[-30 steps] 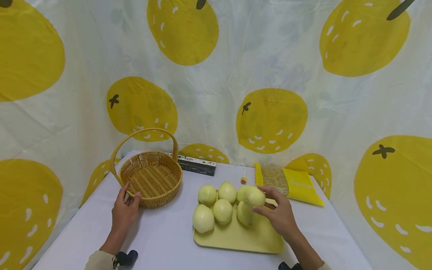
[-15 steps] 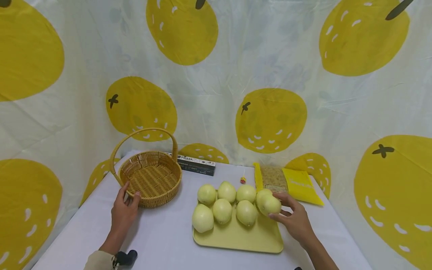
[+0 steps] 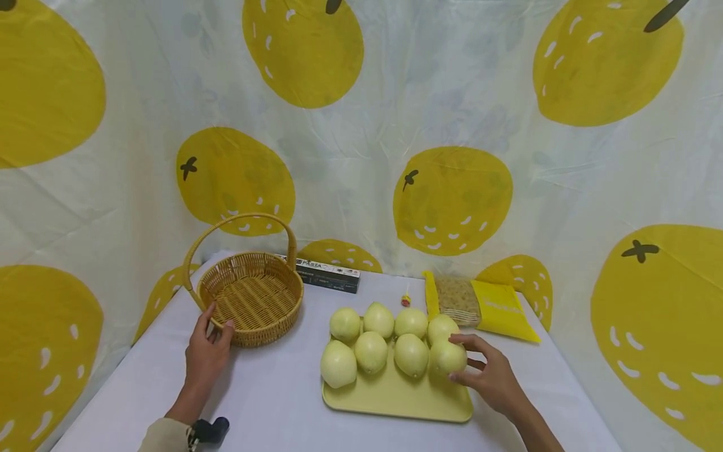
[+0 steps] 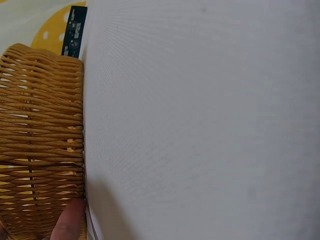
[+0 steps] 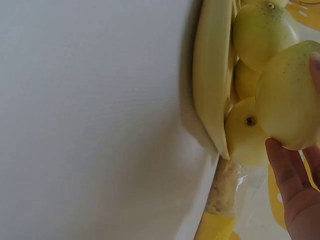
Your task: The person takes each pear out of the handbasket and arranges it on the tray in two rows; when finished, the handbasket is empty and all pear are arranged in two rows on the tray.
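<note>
My right hand (image 3: pixel 492 375) holds a pale yellow-green round fruit (image 3: pixel 448 358), like a small melon, between thumb and fingertips at the right end of a yellow tray (image 3: pixel 395 400). In the right wrist view the held fruit (image 5: pixel 290 95) overlaps others behind it. Several matching fruits (image 3: pixel 339 364) lie in two rows on the tray. At the left, my left hand (image 3: pixel 206 358) grips the near-left side of a wicker basket (image 3: pixel 264 331), one finger at its rim. The left wrist view shows the thumb (image 4: pixel 70 222) on the basket's outer wall. The basket has nothing in it.
Behind the basket lies a black pasta box (image 3: pixel 327 277). A yellow packet with a see-through window (image 3: pixel 499 307) is at the back right, and a small red-and-yellow lollipop (image 3: pixel 406 300) sits between them. A fruit-print cloth (image 3: pixel 339 163) hangs behind the white table (image 3: pixel 271 402).
My right hand has moved right and then toward me, bringing the held fruit down to the front row's right end. My left hand and the basket have stayed put.
</note>
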`<state>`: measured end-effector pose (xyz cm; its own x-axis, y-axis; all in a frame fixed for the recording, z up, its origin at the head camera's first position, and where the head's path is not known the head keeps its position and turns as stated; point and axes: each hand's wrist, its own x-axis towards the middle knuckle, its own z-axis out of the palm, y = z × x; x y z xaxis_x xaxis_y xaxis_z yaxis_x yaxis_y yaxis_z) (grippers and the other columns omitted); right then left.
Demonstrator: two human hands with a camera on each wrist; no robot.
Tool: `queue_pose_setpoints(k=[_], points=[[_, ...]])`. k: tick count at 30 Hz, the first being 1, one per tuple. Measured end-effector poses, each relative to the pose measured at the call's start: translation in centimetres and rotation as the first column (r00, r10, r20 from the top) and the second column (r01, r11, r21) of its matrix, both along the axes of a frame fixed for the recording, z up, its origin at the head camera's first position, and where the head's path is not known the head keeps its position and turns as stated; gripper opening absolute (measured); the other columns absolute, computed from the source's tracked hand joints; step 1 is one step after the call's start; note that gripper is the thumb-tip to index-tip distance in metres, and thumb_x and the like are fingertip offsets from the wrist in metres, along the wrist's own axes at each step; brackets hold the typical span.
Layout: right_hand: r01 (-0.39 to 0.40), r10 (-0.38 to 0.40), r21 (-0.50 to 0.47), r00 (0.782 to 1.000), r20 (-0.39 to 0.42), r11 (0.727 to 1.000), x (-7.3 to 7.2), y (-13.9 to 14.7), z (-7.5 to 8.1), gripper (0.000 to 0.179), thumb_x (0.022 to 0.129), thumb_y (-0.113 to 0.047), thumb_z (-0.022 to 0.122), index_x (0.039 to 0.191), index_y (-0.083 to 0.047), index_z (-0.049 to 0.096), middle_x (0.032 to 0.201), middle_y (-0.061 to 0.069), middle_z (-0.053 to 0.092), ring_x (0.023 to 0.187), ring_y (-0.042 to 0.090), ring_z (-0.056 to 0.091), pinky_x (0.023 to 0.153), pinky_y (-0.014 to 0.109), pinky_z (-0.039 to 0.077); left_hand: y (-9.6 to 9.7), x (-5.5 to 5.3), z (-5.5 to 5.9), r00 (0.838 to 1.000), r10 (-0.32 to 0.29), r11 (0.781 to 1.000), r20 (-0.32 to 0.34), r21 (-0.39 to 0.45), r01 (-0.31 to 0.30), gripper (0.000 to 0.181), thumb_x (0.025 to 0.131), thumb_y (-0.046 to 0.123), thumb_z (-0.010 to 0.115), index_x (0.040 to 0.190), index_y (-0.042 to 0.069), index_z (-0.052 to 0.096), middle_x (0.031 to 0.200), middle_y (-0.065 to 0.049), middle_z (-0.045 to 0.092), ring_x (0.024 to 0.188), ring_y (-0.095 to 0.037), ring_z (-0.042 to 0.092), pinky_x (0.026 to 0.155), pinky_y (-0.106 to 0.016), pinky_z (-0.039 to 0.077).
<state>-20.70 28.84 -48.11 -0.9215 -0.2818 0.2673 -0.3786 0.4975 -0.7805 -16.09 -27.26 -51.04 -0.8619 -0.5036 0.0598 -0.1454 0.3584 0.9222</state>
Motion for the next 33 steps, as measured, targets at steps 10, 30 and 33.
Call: queue_pose_setpoints(k=[10,30,33], points=[[-0.034,0.047,0.133,0.995,-0.090,0.990,0.1,-0.3,-1.1,0.071,0.065,-0.011,0.100,0.129,-0.020,0.070,0.142,0.010,0.066,0.125,0.001,0.054,0.093,0.030,0.066,-0.1,0.0,0.1,1.000,0.004,1.000,0.004,-0.017,-0.004,0.073,0.111,0.038,0.053,0.172,0.022,0.017,0.179,-0.017,0.012,0.157,-0.051,0.031,0.126,-0.061,0.037],[-0.075,0.074,-0.033,0.997,-0.030,0.997,-0.1,0.8,-1.0,0.064,0.077,-0.016,0.095,0.135,-0.013,0.069,0.141,0.016,0.066,0.133,-0.017,0.049,0.104,0.019,0.058,-1.3,0.4,0.9,0.990,-0.008,0.978,0.144,-0.203,0.037,0.078,0.110,0.054,0.047,0.173,0.019,0.015,0.175,-0.023,0.022,0.150,-0.057,0.039,0.123,-0.071,0.034],[-0.072,0.071,-0.056,0.997,-0.024,0.996,0.0,0.7,-0.7,0.064,0.079,-0.014,0.094,0.137,-0.010,0.068,0.139,0.015,0.068,0.132,-0.016,0.050,0.104,0.018,0.058,-1.2,0.6,1.2,0.989,-0.008,0.971,0.145,-0.236,0.042,0.080,0.110,0.054,0.047,0.173,0.016,0.014,0.174,-0.026,0.022,0.153,-0.057,0.033,0.123,-0.074,0.030]])
